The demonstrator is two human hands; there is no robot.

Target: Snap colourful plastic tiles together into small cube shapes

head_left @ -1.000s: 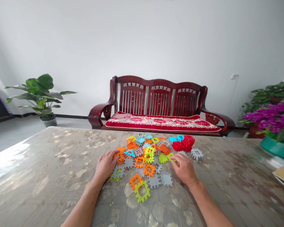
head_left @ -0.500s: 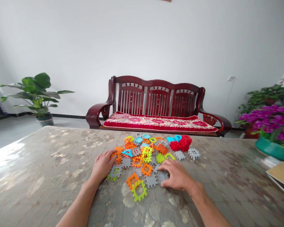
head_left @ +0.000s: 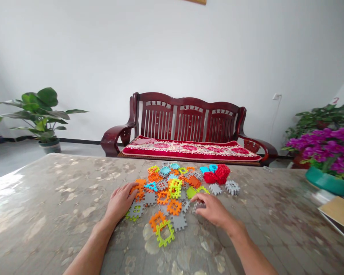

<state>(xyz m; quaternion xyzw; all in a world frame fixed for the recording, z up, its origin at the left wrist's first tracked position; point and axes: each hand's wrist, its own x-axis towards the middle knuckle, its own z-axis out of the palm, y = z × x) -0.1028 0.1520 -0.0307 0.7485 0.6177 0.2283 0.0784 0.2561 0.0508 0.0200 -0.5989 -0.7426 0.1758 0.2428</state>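
Note:
A spread of toothed plastic interlocking tiles in orange, grey, lime and blue lies on the table. My right hand (head_left: 213,210) is at its right side, thumb and fingers closed on a grey tile (head_left: 198,206), which they partly hide. My left hand (head_left: 122,200) rests at the left edge with fingers stretched out, the tips touching an orange tile (head_left: 139,187). Below those fingers sits a grey window-frame tile (head_left: 136,209). Nearest to me is a lime square frame (head_left: 164,233), overlapping an orange tile (head_left: 156,220). Beside them lies a flat grey tile (head_left: 179,222).
Red connected tiles (head_left: 222,173) and a grey stack (head_left: 232,187) stand right of the spread. A flower pot (head_left: 329,181) and a brown notebook (head_left: 338,212) occupy the table's right side. A wooden bench (head_left: 189,118) is behind the table (head_left: 60,198).
My right hand has closed on the grey tile and drawn it up from beside the flat grey one. The left hand stays by the orange tile. The view has shifted slightly.

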